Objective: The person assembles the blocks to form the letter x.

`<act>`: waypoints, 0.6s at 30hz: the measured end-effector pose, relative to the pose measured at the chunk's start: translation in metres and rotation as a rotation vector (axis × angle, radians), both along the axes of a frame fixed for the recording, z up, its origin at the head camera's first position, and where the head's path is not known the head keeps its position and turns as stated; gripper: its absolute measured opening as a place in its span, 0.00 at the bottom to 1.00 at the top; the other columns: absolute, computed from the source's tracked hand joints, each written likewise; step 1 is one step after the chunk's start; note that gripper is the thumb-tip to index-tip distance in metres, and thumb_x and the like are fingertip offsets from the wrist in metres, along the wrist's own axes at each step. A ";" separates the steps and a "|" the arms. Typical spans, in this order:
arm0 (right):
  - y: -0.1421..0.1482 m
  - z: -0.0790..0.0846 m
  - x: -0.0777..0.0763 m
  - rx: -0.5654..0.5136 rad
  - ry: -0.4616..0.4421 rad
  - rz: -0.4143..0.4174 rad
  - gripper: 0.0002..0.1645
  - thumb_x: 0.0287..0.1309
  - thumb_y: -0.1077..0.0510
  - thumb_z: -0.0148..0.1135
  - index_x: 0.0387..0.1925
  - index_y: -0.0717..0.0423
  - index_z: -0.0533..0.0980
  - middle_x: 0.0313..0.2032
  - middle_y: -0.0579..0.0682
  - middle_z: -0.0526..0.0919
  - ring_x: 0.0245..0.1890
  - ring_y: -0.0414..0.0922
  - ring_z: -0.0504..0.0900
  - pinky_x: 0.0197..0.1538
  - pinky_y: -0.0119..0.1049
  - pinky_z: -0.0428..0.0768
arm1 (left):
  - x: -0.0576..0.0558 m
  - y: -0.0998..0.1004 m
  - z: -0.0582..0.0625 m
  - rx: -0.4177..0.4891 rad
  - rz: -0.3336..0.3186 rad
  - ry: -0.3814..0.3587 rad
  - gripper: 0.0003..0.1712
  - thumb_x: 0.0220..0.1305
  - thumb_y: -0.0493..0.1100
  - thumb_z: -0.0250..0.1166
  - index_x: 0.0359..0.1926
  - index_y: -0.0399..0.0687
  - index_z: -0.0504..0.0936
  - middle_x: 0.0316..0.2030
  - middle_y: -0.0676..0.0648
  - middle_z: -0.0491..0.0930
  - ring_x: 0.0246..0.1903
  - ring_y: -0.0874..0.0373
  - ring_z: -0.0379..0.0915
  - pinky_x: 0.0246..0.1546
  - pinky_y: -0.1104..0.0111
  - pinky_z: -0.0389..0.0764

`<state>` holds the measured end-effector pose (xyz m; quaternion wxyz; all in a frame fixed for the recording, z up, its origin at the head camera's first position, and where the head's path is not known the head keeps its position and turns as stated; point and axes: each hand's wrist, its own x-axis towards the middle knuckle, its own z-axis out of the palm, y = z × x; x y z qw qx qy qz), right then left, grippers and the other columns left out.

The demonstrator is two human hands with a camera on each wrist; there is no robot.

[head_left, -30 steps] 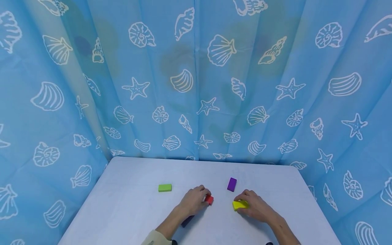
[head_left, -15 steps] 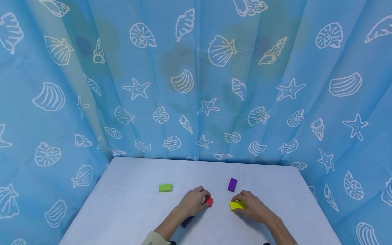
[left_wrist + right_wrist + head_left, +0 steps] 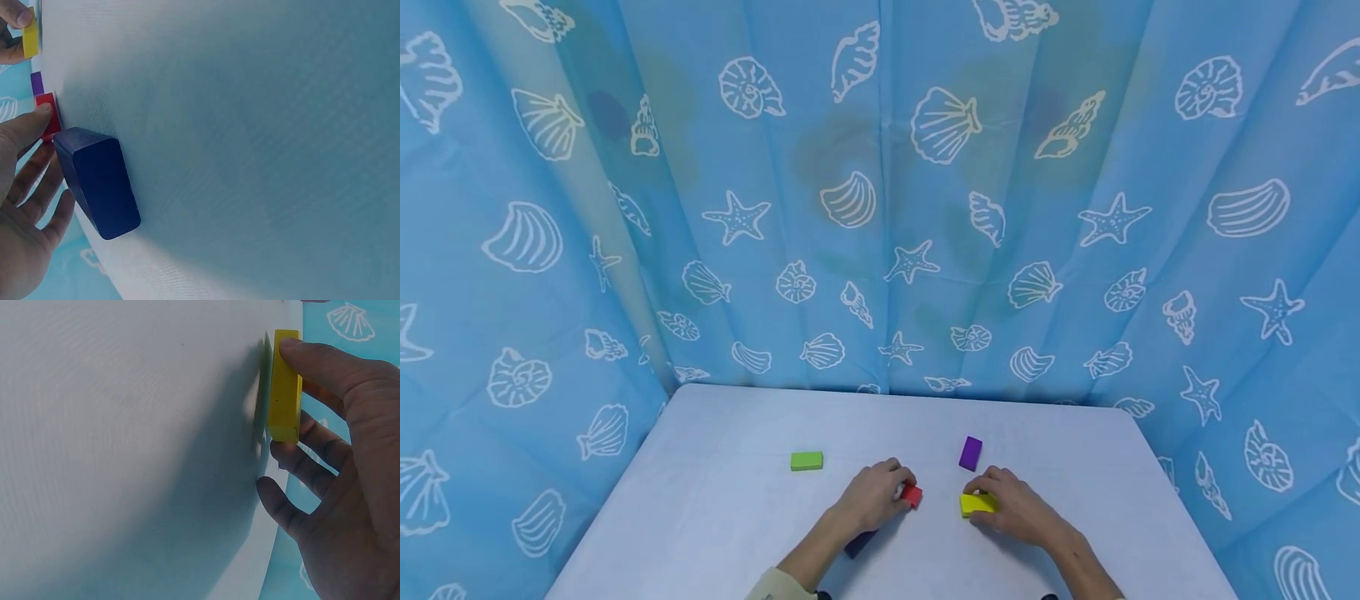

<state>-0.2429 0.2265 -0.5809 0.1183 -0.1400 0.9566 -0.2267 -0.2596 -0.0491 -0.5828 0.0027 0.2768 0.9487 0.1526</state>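
Observation:
My left hand (image 3: pixel 872 497) pinches a small red block (image 3: pixel 912 496) between thumb and fingers near the middle of the white table. In the left wrist view its thumb lies on the red block (image 3: pixel 48 117). A dark blue block (image 3: pixel 103 184) lies close to that hand, partly hidden by the wrist in the head view. To the right, my right hand (image 3: pixel 1018 510) grips a yellow block (image 3: pixel 977 504) by its long sides. The right wrist view has the thumb pressed on the yellow block (image 3: pixel 285 387), the other fingers beyond it.
A purple block (image 3: pixel 970 453) lies behind the yellow one. Farther left on the white table (image 3: pixel 715 500) is a green block (image 3: pixel 807 461). A blue curtain (image 3: pixel 880 208) with white shells and starfish hangs behind and along both sides.
My right hand has shifted a little to the left with the yellow block, closer to the red block. The left hand stays on the red block almost unmoved.

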 end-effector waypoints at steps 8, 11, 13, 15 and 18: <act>-0.003 -0.002 -0.001 -0.019 -0.004 0.004 0.22 0.51 0.43 0.75 0.49 0.36 0.80 0.48 0.42 0.77 0.48 0.44 0.74 0.57 0.52 0.80 | 0.000 -0.001 0.000 -0.014 0.006 -0.015 0.19 0.59 0.52 0.75 0.51 0.59 0.84 0.40 0.56 0.79 0.33 0.66 0.71 0.38 0.71 0.76; -0.004 -0.002 -0.001 -0.029 -0.004 0.014 0.22 0.52 0.43 0.75 0.49 0.36 0.80 0.48 0.42 0.77 0.48 0.44 0.75 0.57 0.52 0.79 | 0.000 -0.001 0.000 -0.015 0.011 -0.024 0.19 0.59 0.52 0.75 0.51 0.59 0.84 0.40 0.56 0.79 0.34 0.66 0.72 0.39 0.71 0.77; -0.005 -0.002 -0.001 -0.035 -0.010 0.014 0.23 0.51 0.42 0.75 0.50 0.36 0.80 0.48 0.42 0.77 0.49 0.44 0.75 0.57 0.53 0.79 | 0.000 -0.001 0.000 -0.012 0.014 -0.028 0.19 0.59 0.52 0.75 0.51 0.60 0.84 0.40 0.56 0.79 0.35 0.66 0.73 0.40 0.70 0.77; -0.006 -0.001 -0.001 -0.040 -0.017 0.012 0.23 0.51 0.42 0.75 0.50 0.35 0.80 0.49 0.42 0.77 0.49 0.44 0.75 0.57 0.54 0.79 | 0.000 -0.001 0.000 -0.011 0.014 -0.029 0.19 0.59 0.52 0.75 0.51 0.60 0.84 0.40 0.56 0.79 0.35 0.66 0.73 0.40 0.70 0.77; -0.008 -0.001 -0.001 -0.041 -0.020 0.010 0.23 0.51 0.42 0.75 0.50 0.35 0.80 0.49 0.42 0.78 0.49 0.44 0.75 0.57 0.54 0.79 | 0.001 -0.002 0.000 -0.015 0.015 -0.032 0.19 0.59 0.52 0.75 0.51 0.60 0.84 0.40 0.56 0.79 0.34 0.66 0.73 0.39 0.70 0.77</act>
